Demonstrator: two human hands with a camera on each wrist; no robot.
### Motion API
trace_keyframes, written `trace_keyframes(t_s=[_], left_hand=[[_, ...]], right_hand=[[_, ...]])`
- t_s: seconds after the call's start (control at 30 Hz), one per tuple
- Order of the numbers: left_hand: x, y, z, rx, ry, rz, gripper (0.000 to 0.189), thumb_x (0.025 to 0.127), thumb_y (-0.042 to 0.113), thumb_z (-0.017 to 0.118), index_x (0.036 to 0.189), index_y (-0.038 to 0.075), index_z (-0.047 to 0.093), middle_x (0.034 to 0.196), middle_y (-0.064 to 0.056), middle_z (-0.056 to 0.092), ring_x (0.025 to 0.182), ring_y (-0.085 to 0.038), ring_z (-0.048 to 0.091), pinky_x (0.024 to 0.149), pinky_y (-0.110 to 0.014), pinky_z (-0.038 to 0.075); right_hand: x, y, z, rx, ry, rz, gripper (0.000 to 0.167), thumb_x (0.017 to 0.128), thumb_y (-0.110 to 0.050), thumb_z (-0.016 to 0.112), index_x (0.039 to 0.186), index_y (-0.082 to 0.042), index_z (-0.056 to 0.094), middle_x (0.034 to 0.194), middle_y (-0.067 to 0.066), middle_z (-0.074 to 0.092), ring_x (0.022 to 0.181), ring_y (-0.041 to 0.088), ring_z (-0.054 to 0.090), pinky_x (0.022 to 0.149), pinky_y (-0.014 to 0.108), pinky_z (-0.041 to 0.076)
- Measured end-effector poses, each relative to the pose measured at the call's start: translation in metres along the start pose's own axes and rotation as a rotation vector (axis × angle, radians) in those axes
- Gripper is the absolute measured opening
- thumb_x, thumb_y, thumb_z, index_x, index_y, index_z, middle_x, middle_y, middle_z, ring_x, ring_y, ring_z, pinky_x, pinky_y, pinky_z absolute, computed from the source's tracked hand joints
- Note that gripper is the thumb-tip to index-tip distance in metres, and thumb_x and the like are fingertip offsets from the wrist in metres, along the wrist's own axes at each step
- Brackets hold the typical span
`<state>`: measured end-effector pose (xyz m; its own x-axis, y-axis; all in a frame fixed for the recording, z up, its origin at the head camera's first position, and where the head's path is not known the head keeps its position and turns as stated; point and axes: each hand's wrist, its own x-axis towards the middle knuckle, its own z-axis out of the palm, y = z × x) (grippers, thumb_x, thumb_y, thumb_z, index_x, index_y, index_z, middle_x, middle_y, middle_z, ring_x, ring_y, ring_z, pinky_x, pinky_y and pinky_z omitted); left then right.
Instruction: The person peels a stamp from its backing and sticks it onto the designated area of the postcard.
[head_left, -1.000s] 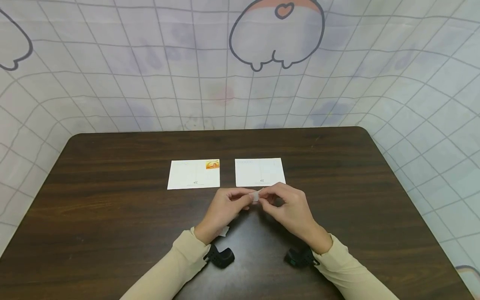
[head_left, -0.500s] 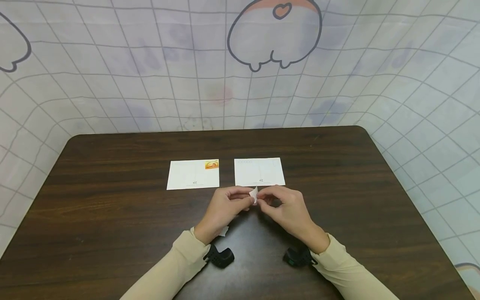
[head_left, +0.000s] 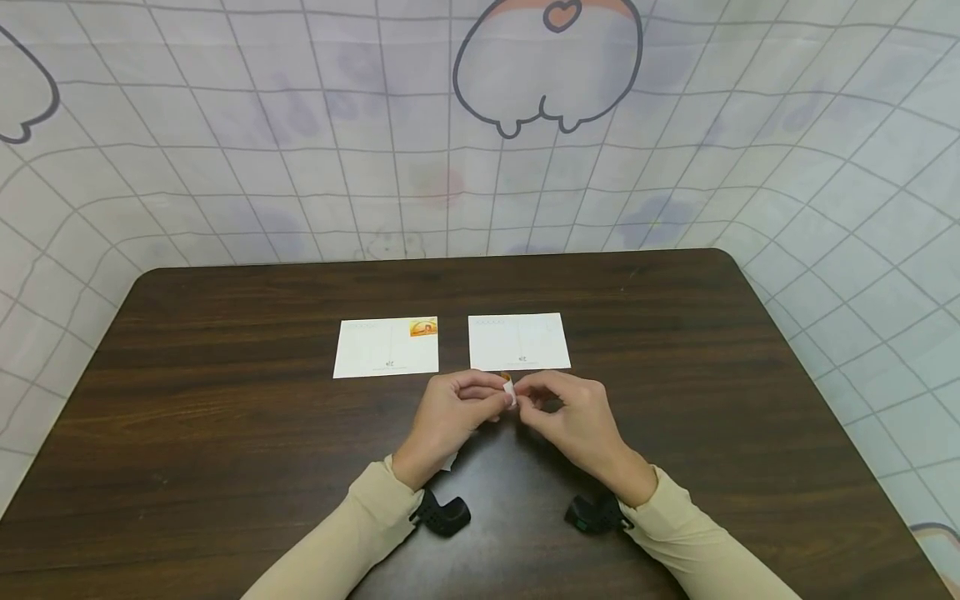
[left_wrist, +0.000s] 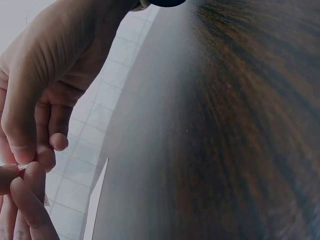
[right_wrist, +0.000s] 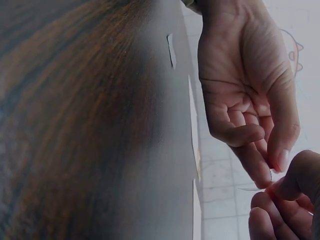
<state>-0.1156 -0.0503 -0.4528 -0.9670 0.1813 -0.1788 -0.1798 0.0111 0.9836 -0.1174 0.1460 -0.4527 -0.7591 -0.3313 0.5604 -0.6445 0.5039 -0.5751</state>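
Observation:
A small stamp (head_left: 506,377) with a bit of orange on its face and a curled white back (head_left: 510,392) is between the two hands in the head view. My left hand (head_left: 453,421) pinches it between thumb and index finger. My right hand (head_left: 577,421) meets it from the other side, thumb and index tips pinched at its edge. Up close in the right wrist view, fingertips of the left hand (right_wrist: 245,95) and right hand (right_wrist: 295,200) nearly touch, hiding most of the stamp. Just beyond the hands lies a white postcard (head_left: 519,340) with no stamp on it.
Left of it lies another postcard (head_left: 382,350) bearing an orange stamp (head_left: 423,328). A white paper scrap (head_left: 450,462) is partly hidden by the left wrist. The dark wooden table (head_left: 202,417) ends at a grid-patterned cloth (head_left: 375,183).
The white piece between the fingertips has turned and curled, and some orange now shows at its top. Both hands stay almost in place above the table.

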Motion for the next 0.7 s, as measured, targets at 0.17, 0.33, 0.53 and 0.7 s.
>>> trace_keyframes(t_s=[0.17,0.33,0.53,0.7], left_hand=[[0.0000,-0.0005,0.0004,-0.002,-0.020,0.004,0.022,0.089,0.010,0.078,0.109,0.002,0.077,0.099,-0.011,0.080,0.082,-0.006,0.073,0.072,-0.021,0.060],[-0.0003,-0.0007,0.0007,0.045,-0.039,0.023,0.022,0.091,0.012,0.077,0.111,0.004,0.075,0.105,-0.013,0.078,0.089,-0.007,0.073,0.076,-0.019,0.058],[-0.0005,-0.0016,0.0009,0.058,-0.042,0.026,0.030,0.092,0.013,0.074,0.121,0.009,0.075,0.117,-0.014,0.077,0.105,-0.016,0.076,0.086,-0.022,0.060],[-0.0007,-0.0014,0.0011,0.036,-0.074,0.020,0.032,0.094,0.012,0.070,0.125,0.006,0.074,0.120,-0.016,0.077,0.107,-0.017,0.077,0.088,-0.028,0.063]], right_hand=[[0.0001,0.0004,-0.0002,-0.002,0.005,-0.002,0.018,0.081,0.005,0.077,0.093,-0.008,0.076,0.081,0.000,0.075,0.069,0.008,0.066,0.061,0.030,0.060],[0.0006,-0.0001,-0.0001,0.010,-0.009,0.022,0.019,0.081,0.006,0.075,0.094,-0.008,0.075,0.083,0.000,0.074,0.071,0.007,0.066,0.062,0.032,0.061],[0.0012,-0.0008,-0.0006,0.013,-0.015,0.038,0.019,0.081,0.005,0.075,0.094,-0.009,0.075,0.082,0.000,0.073,0.070,0.008,0.065,0.062,0.034,0.061],[0.0018,-0.0017,-0.0011,0.022,-0.036,0.060,0.019,0.082,0.006,0.075,0.095,-0.008,0.076,0.083,0.000,0.075,0.071,0.007,0.065,0.062,0.033,0.061]])
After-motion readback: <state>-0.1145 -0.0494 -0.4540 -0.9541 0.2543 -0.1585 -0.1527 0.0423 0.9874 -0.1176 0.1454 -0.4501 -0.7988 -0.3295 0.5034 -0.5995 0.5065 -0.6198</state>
